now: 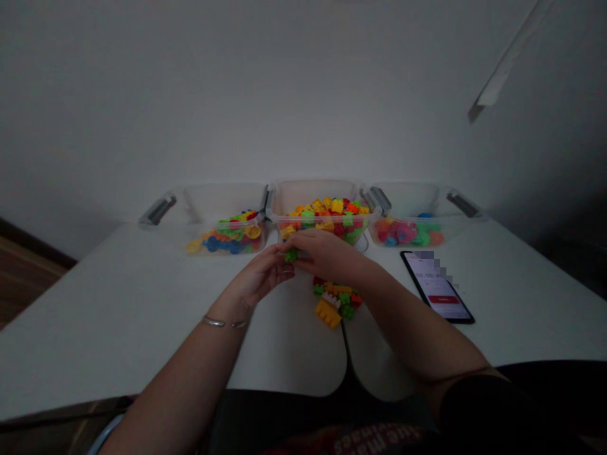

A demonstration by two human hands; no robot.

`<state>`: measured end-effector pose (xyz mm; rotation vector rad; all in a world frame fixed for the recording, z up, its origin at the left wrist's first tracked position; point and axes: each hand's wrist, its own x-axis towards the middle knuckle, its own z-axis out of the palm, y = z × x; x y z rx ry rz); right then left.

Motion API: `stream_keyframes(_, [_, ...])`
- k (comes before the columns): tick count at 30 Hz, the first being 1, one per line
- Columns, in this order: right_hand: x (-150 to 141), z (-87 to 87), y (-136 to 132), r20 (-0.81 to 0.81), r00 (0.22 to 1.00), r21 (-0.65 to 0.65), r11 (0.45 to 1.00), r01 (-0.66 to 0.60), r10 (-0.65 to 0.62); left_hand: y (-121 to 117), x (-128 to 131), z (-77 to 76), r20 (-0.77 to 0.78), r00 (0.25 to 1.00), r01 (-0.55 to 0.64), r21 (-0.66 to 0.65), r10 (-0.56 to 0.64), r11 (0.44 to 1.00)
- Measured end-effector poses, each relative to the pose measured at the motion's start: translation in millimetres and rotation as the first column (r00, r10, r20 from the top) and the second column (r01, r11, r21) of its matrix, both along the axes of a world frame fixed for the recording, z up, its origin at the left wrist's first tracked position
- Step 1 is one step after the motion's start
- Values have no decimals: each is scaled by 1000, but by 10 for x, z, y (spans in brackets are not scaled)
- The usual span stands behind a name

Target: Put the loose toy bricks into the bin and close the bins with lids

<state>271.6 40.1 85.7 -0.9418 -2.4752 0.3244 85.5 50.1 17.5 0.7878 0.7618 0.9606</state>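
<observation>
My left hand (265,272) and my right hand (327,253) meet above the white table, in front of the middle bin. Between their fingertips is a small green building block (291,255), gripped from both sides. Whether another piece is joined to it is hidden by my fingers. Under my right wrist lies a cluster of building blocks (337,297) in yellow, green, red and orange, with one pale piece; a larger yellow block (328,313) sits at its near end.
Behind my hands, a clear middle bin (322,220) holds many coloured blocks. The left bin (222,189) contains colourful plastic pieces, the right bin (408,189) round coloured ones. A phone (439,287) lies right of my right forearm. The white table (118,316) has a dark seam at its front.
</observation>
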Motion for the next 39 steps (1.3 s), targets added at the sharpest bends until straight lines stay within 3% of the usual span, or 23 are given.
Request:
stream_keyframes(10, [43,-13,35,13,1000,48,999,-4,3,-6,-4,-9,-18,1000,9,-12,-9,1000])
stream_keyframes(12, [56,-20,50,-21,1000,80,997,-19,20,-20,8,-12,-34,999,22,30,-21,999])
stream_keyframes(15, [74,-16,65,-50,998,116,993,-34,40,-52,49,-16,-66,997,-26,190,39,981])
stream_keyframes(17, [105,-5,76,-51,998,122,992,-26,33,-74,75,-22,-116,988,-56,316,98,947])
stream_keyframes(20, [202,25,104,-80,996,148,988,42,-30,-89,80,-47,-301,942,11,470,149,882])
stream_keyframes(24, [385,98,145,-161,972,237,950,204,-168,-76,40,-123,-605,731,280,688,316,669])
stream_keyframes(27, [489,146,165,-249,915,264,887,379,-316,-64,27,-208,-668,645,429,719,372,547])
stream_keyframes(30, [546,153,196,-357,846,243,835,493,-396,-61,29,-300,-686,639,462,703,347,541])
stream_keyframes(35, [601,81,307,-426,793,242,790,564,-436,-46,13,-385,-673,675,449,699,301,556])
stream_keyframes(39, [624,-4,396,-396,783,213,781,587,-480,-41,3,-356,-706,590,492,699,391,519])
